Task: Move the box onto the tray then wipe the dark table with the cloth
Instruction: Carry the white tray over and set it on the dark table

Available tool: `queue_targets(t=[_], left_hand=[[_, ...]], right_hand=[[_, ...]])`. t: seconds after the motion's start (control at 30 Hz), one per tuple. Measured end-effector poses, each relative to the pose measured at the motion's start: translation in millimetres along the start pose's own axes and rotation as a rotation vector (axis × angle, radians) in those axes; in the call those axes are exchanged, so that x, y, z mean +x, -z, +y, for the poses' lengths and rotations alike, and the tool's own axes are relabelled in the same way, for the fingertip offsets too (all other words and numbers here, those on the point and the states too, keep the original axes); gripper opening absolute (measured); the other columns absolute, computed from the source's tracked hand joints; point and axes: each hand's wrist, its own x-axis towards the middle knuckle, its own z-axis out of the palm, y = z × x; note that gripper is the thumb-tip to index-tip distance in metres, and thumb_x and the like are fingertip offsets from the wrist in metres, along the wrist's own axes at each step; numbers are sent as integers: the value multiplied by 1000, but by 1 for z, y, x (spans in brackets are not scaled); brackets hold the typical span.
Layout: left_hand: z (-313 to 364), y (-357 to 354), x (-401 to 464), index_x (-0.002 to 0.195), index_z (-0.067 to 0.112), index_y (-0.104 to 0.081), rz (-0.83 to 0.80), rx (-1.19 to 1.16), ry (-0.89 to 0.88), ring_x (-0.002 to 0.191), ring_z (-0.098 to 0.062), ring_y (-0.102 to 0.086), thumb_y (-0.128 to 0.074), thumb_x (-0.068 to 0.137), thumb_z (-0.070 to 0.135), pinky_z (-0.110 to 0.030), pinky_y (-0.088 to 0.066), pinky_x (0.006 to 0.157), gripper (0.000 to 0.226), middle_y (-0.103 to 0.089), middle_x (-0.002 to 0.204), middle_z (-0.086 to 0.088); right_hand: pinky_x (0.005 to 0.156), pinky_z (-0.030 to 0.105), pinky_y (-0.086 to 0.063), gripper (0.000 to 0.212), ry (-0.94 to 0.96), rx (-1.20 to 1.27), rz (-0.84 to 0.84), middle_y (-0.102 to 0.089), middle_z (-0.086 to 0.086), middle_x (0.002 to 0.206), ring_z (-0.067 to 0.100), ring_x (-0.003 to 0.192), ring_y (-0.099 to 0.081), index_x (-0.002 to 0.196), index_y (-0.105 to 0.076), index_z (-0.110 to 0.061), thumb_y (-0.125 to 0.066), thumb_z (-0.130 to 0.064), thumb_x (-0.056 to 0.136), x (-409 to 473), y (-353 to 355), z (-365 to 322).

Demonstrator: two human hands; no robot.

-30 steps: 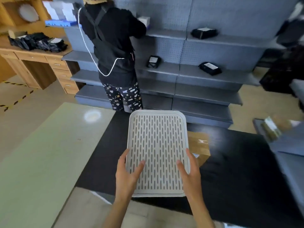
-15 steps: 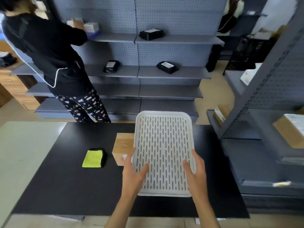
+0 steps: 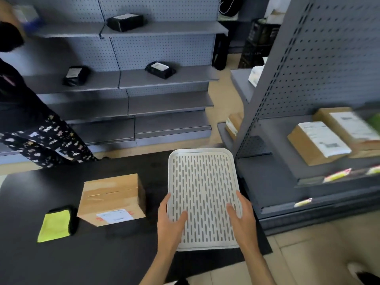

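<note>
A white slotted tray (image 3: pixel 202 182) is held over the right end of the dark table (image 3: pixel 86 254). My left hand (image 3: pixel 171 221) grips its near left edge and my right hand (image 3: pixel 242 217) grips its near right edge, thumbs on top. A taped cardboard box (image 3: pixel 112 199) with a white label stands on the table just left of the tray. A folded yellow cloth (image 3: pixel 56 224) with a dark border lies on the table left of the box.
A grey shelf rack (image 3: pixel 298 128) stands right beside the table's right end, with labelled cardboard parcels (image 3: pixel 317 141) on it. Grey pegboard shelves (image 3: pixel 144 79) with black packets run behind the table. A person in patterned trousers (image 3: pixel 41 138) stands at the far left.
The view has swung right and closer to the table. The tray, still in both hands, now sits further right of the box, near the table's right end.
</note>
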Motion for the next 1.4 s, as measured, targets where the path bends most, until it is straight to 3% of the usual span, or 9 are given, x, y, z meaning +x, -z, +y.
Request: queue_targets(t=[0.17,0.4,0.53,0.6,0.87,1.0,1.17,1.3,1.4], left_hand=[[-16,-37,33,141,45,-39,-19,-9,86,119,-8,-60,-76,85,32,-45,-52,103,68,-56,133,16],[-36,-79,65,138,45,-42,-14,-22,167,115,0,-59,-76,86,33,-20,-46,87,64,-56,131,20],[-50,-102,77,142,40,-43,12,-2,225,117,-3,-59,-75,87,32,-32,-51,97,65,-56,132,19],[-56,-117,82,141,42,-43,38,5,239,116,-3,-61,-76,87,33,-36,-53,99,64,-58,131,20],[-68,-169,93,140,43,-44,117,24,298,115,3,-60,-75,87,33,-27,-52,93,62,-57,130,25],[-70,-185,95,144,38,-42,130,42,316,119,-5,-60,-75,89,31,-31,-52,97,64,-57,133,18],[-71,-194,100,146,35,-40,130,70,329,117,-6,-61,-75,90,30,-28,-52,95,66,-58,133,16],[-71,-194,108,147,35,-39,86,75,361,110,0,-61,-75,90,28,-14,-50,82,68,-57,126,20],[-73,-191,113,145,37,-38,63,88,377,110,0,-62,-76,89,26,-12,-51,75,68,-58,125,22]], right_hand=[[111,36,-43,51,-82,-62,-2,-45,-13,144,8,128,-51,149,-45,-39,-61,-37,101,37,7,17],[110,32,-41,52,-184,-91,-77,-45,-11,145,7,127,-50,150,-42,-39,-60,-33,102,88,13,42],[115,39,-41,55,-284,-97,-140,-45,-11,148,11,134,-49,154,-41,-33,-60,-34,102,116,19,61],[112,33,-41,57,-310,-114,-170,-46,-13,147,9,132,-48,155,-40,-33,-61,-35,102,132,23,73],[108,26,-35,59,-353,-136,-268,-44,-19,142,3,129,-42,156,-38,-33,-61,-35,102,186,40,107],[106,25,-36,60,-345,-157,-315,-45,-15,146,2,128,-43,156,-37,-33,-61,-36,101,201,47,117],[111,30,-37,63,-324,-175,-349,-41,-9,159,7,136,-42,158,-35,-31,-62,-35,101,213,48,127],[121,37,-32,66,-335,-173,-367,-31,-7,166,16,151,-33,160,-31,-29,-61,-36,101,216,46,133],[123,46,-32,69,-344,-177,-371,-29,-6,168,19,152,-31,161,-28,-29,-61,-37,101,217,41,137]])
